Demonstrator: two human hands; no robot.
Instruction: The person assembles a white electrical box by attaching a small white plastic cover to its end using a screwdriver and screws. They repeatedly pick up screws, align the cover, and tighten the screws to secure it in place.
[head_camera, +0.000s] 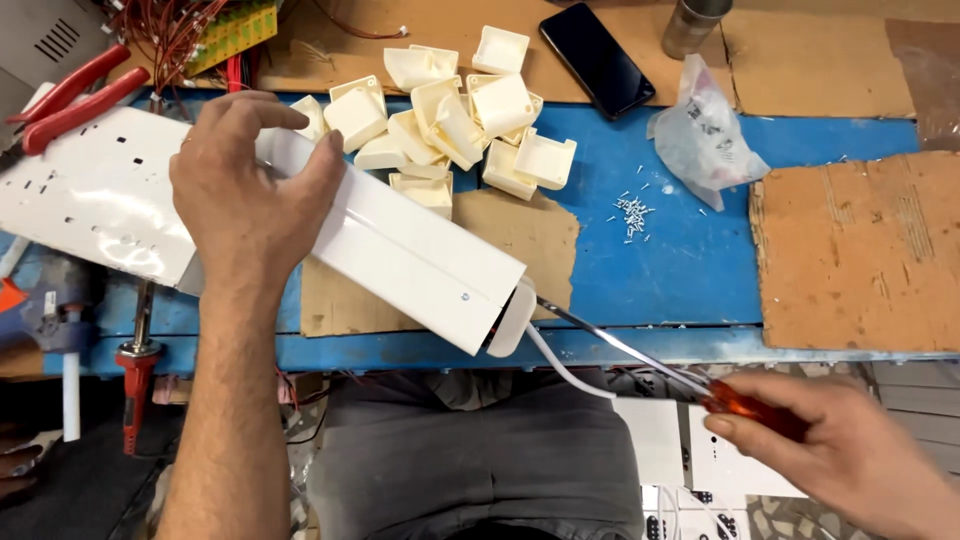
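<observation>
On the blue surface (690, 270), a long white power strip housing (300, 215) is lying at a slant, its far end toward the upper left and its near end jutting past the front edge. The left hand (245, 190) is pressing down across the middle of the housing, its grip wrapped over the top with the fingers curled around the far edge and the thumb on the near side. At the near end, a white end cap (512, 318) is sitting against the housing, and a white cable (560, 370) is trailing down from it toward the person's lap.

The right hand (850, 445) is closing its grip around the orange handle of a screwdriver (640, 355), whose metal shaft is pointing up and left, with its tip reaching the end cap.

Behind the housing, a heap of white plastic end caps (450, 110) is resting partly on the blue top and partly on brown cardboard (520, 235). A small scatter of screws (632, 213) is lying to the right of the heap, near a crumpled clear plastic bag (705, 130). Farther back, a black phone (597, 58) is lying beside a metal cup (693, 24). Red-handled pliers (70, 100) are lying at the upper left, touching the far end of the housing.
</observation>
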